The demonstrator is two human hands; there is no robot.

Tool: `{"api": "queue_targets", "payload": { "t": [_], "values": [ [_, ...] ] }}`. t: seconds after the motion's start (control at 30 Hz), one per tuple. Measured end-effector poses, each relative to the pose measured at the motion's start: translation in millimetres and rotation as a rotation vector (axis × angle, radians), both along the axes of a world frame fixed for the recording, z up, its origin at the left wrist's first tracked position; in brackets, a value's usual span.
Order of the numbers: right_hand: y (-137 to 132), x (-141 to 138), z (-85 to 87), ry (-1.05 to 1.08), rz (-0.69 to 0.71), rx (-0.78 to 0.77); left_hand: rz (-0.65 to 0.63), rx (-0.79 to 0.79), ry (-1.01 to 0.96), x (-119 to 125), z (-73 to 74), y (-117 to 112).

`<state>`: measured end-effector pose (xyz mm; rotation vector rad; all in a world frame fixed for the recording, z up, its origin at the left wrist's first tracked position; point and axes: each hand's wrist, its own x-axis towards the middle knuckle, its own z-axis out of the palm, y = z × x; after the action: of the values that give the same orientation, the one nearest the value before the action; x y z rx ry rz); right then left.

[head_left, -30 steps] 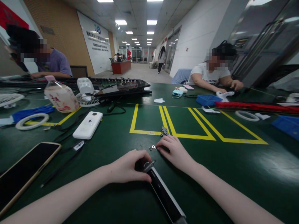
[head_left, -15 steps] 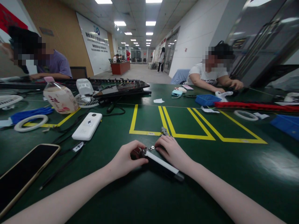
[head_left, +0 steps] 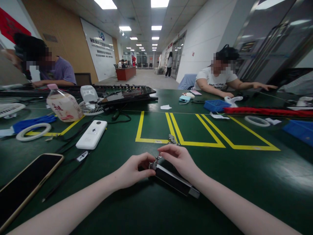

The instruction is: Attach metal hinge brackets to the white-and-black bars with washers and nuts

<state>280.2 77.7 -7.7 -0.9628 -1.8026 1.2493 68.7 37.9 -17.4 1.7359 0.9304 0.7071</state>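
My left hand is closed, thumb and fingers gripping the metal end fitting of a black bar-shaped part. The bar slants down to the right, with a light upper edge and a grey tip at the far end. My right hand reaches over the fitting with thumb and fingers pinched close to a small upright metal piece. Whatever sits between those fingertips is too small to make out. Just beyond the right hand, a small metal bracket lies by the yellow tape.
Yellow tape outlines mark the green table. On the left are a phone, a white power bank, a drink bottle and a tape roll. Co-workers sit across, near a blue tray.
My right hand has lifted from the small metal rings on the table to the fitting's end, fingers now pinched. The black bar has turned, showing more of its dark face.
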Motion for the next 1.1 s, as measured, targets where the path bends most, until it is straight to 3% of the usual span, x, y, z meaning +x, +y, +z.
{"api": "queue_targets", "payload": {
  "t": [0.13, 0.3, 0.77, 1.1],
  "values": [
    [-2.9, -9.5, 4.2, 0.071, 0.109, -0.161, -0.024, 0.029, -0.023, 0.6, 0.0, -0.3],
    [-1.3, -7.0, 3.8, 0.119, 0.110, -0.280, -0.021, 0.045, -0.017, 0.8, 0.6, -1.4],
    [-2.1, -5.6, 7.1, 0.081, 0.164, -0.390, -0.023, 0.078, -0.010, 0.6, -2.8, 0.2],
    [-3.7, -13.7, 6.1, 0.072, 0.082, -0.550, -0.041, 0.070, -0.016, 1.1, -2.4, -0.7]
  ]
}}
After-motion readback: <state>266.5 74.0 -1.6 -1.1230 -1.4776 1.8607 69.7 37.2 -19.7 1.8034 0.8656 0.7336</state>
